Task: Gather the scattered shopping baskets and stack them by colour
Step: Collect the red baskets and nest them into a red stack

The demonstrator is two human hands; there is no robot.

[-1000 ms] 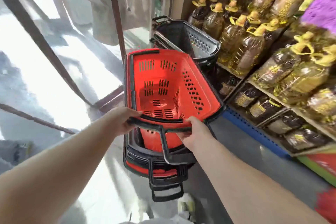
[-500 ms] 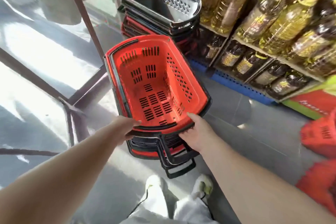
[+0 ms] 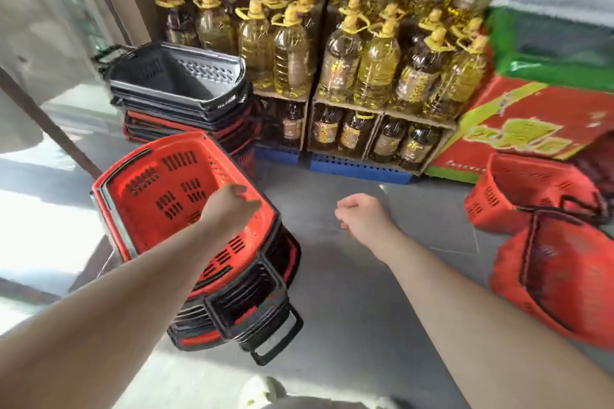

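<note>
A red basket [image 3: 159,189] tops a stack of red baskets [image 3: 239,305] on the floor at the left. My left hand [image 3: 229,206] hovers over its right rim, fingers curled, holding nothing. My right hand [image 3: 362,216] hangs over bare floor to the right of the stack, loosely closed and empty. Behind stands a second stack with a grey basket [image 3: 179,76] on top and red baskets below it. Two loose red baskets lie on their sides at the right, one further back [image 3: 528,196] and one nearer [image 3: 564,279].
Shelves of yellow-capped oil bottles [image 3: 365,53] on blue pallets [image 3: 358,169] run along the back. A red and green carton [image 3: 518,123] stands at the right. A glass door with a dark frame [image 3: 50,123] is at the left. Grey floor [image 3: 349,309] lies between the stack and the loose baskets.
Both hands have let go of the top red basket, which now rests on the stack. My view has swung right, showing the two loose red baskets.
</note>
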